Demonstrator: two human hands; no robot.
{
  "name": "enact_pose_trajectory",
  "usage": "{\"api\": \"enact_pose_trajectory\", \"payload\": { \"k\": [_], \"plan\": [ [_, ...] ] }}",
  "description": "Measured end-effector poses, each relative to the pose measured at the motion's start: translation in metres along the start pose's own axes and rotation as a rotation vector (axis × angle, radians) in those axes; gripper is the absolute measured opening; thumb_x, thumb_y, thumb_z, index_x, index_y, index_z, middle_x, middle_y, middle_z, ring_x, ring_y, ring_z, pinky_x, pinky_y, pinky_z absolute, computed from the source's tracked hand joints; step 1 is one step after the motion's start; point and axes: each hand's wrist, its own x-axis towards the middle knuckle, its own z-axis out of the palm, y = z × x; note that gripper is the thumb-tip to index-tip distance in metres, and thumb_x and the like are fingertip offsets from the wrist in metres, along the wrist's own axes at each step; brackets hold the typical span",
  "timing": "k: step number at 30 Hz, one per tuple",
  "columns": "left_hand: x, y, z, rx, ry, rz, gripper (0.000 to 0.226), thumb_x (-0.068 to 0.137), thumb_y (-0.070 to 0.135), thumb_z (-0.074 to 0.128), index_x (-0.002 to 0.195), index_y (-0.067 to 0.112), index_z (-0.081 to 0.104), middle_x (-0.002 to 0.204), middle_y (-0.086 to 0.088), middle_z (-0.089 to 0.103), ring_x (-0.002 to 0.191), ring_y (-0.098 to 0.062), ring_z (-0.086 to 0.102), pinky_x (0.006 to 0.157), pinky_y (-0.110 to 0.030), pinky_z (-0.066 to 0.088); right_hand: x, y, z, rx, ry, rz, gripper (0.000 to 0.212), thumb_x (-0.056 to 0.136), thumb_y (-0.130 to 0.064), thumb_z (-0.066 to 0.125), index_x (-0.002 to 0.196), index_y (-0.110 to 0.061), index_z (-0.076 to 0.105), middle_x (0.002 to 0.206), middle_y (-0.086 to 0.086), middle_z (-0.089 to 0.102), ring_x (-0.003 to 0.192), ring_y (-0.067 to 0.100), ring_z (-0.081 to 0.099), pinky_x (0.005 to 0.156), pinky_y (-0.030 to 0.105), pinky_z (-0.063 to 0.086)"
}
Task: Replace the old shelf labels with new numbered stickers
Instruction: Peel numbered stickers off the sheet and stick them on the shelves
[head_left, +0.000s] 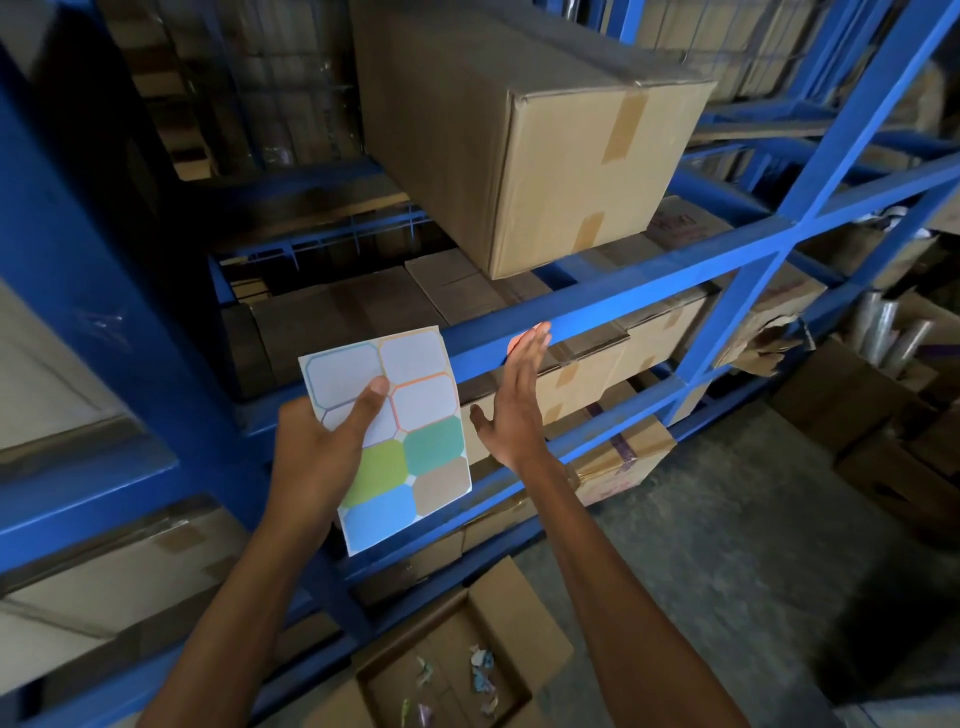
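Note:
My left hand (317, 452) grips a sticker sheet (410, 457), thumb on its front. The sheet's upper cells are peeled to white backing; green, teal, blue and tan octagonal stickers remain on its lower half. My right hand (517, 400) is held flat and upright with straight fingers, its fingertips at the blue shelf beam (623, 301), where an orange sticker (517, 343) shows under them. I cannot tell how firmly the fingers press.
Blue steel racking holds cardboard boxes; a large taped box (545, 150) overhangs the beam above my hands. An open carton (457, 670) on the concrete floor below contains crumpled label scraps. More boxes (883, 457) lie on the floor at right.

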Motion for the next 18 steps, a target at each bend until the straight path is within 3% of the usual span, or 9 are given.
{"api": "enact_pose_trajectory", "payload": {
  "k": [5, 11, 14, 16, 18],
  "plan": [
    [-0.003, 0.009, -0.006, -0.016, 0.001, 0.01, 0.006, 0.091, 0.029, 0.076, 0.086, 0.03, 0.072, 0.075, 0.032, 0.075, 0.073, 0.011, 0.072, 0.055, -0.008, 0.052, -0.003, -0.003, -0.01, -0.007, -0.008, 0.004, 0.124, 0.076, -0.015, 0.082, 0.157, 0.007, -0.01, 0.165, 0.018, -0.025, 0.155, 0.037, -0.021, 0.128, 0.047, 0.016],
    [-0.013, 0.028, -0.015, -0.05, -0.019, 0.038, 0.009, 0.092, 0.027, 0.076, 0.086, 0.033, 0.072, 0.073, 0.032, 0.075, 0.074, 0.011, 0.072, 0.056, -0.008, 0.053, -0.008, -0.006, -0.038, -0.135, -0.113, 0.019, 0.117, 0.085, -0.016, 0.075, 0.158, -0.001, -0.015, 0.168, 0.012, -0.024, 0.157, 0.03, -0.016, 0.116, 0.048, 0.04],
    [-0.024, 0.035, -0.023, -0.051, -0.031, 0.043, 0.005, 0.091, 0.029, 0.077, 0.089, 0.032, 0.074, 0.079, 0.028, 0.077, 0.08, 0.005, 0.075, 0.061, -0.011, 0.057, -0.016, -0.024, -0.053, -0.106, -0.12, 0.056, 0.104, 0.093, -0.012, 0.066, 0.159, -0.005, -0.014, 0.168, 0.01, -0.023, 0.157, 0.028, -0.017, 0.123, 0.047, 0.03],
    [-0.031, 0.038, -0.03, -0.059, -0.042, 0.052, 0.004, 0.091, 0.029, 0.077, 0.088, 0.032, 0.075, 0.081, 0.025, 0.078, 0.082, 0.002, 0.076, 0.062, -0.013, 0.058, -0.029, -0.046, -0.06, 0.032, -0.069, 0.054, 0.084, 0.102, -0.013, 0.056, 0.16, -0.012, -0.005, 0.171, 0.011, -0.01, 0.158, 0.028, -0.01, 0.128, 0.042, 0.019],
    [-0.04, 0.041, -0.037, -0.077, -0.049, 0.037, 0.002, 0.09, 0.029, 0.077, 0.089, 0.03, 0.075, 0.084, 0.02, 0.08, 0.083, -0.003, 0.077, 0.065, -0.018, 0.061, -0.05, -0.076, -0.068, 0.325, -0.05, 0.151, 0.061, 0.108, -0.023, 0.048, 0.161, -0.021, 0.017, 0.169, 0.006, 0.022, 0.157, 0.021, 0.019, 0.124, 0.032, 0.026]
  ]
}}
